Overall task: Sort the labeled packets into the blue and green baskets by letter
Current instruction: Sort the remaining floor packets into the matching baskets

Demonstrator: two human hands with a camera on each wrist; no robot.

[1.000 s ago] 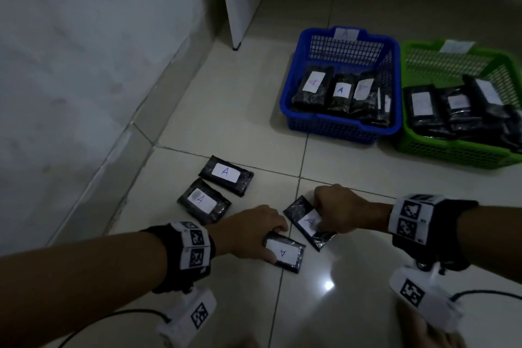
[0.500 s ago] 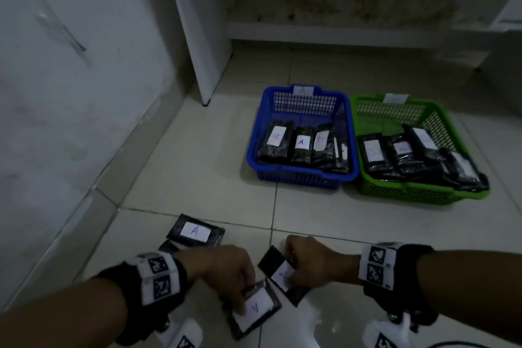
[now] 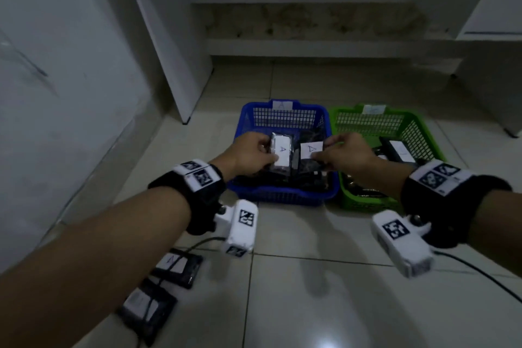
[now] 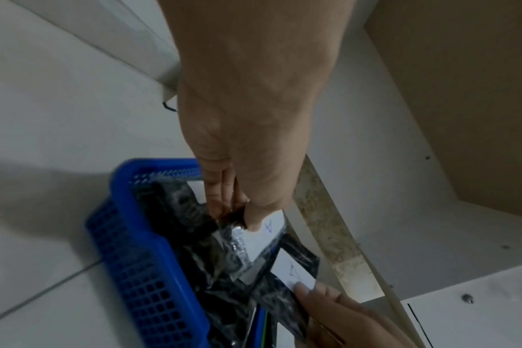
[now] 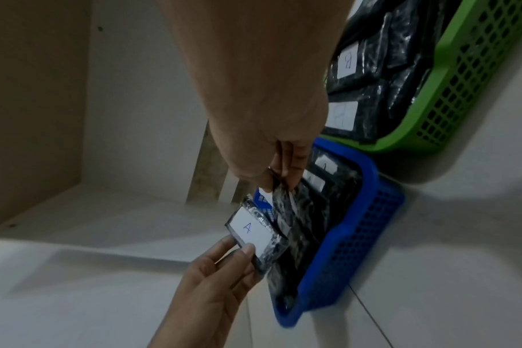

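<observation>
From the head view, both forearms reach forward over the tiled floor (image 3: 310, 305) toward the blue basket (image 3: 285, 195), which sits touching the green basket (image 3: 364, 202) on its right. The left hand (image 3: 251, 154) is over the blue basket's left half, its fingers curled around a black packet marked A (image 3: 281, 157) held upright. The right hand (image 3: 346, 154) is over the blue basket's right edge, pinching a second A packet (image 3: 310, 151) by its near corner, label facing up. The two packets are just beside each other above the blue basket. Two more packets (image 3: 176, 267) lie on the floor well short of the blue basket, under the left forearm.

In the left wrist view, the left hand (image 4: 247, 141) points down into the blue basket (image 4: 152, 282); its thumb presses the white label while the fingers (image 4: 221, 195) close behind the packet marked A (image 4: 254, 237). The right hand (image 4: 343, 313) holds the second A packet (image 4: 295, 273) by its label end, beside the first.

In the right wrist view, the right hand (image 5: 271, 106) pinches the second A packet (image 5: 280, 209) edge-on between thumb and fingers (image 5: 292, 164), over the blue basket (image 5: 352, 247). The left hand (image 5: 215, 282) grips the packet marked A (image 5: 250, 229) at the blue basket's far side. The green basket (image 5: 462, 94) holds dark packets, one labelled B (image 5: 347, 62).
</observation>
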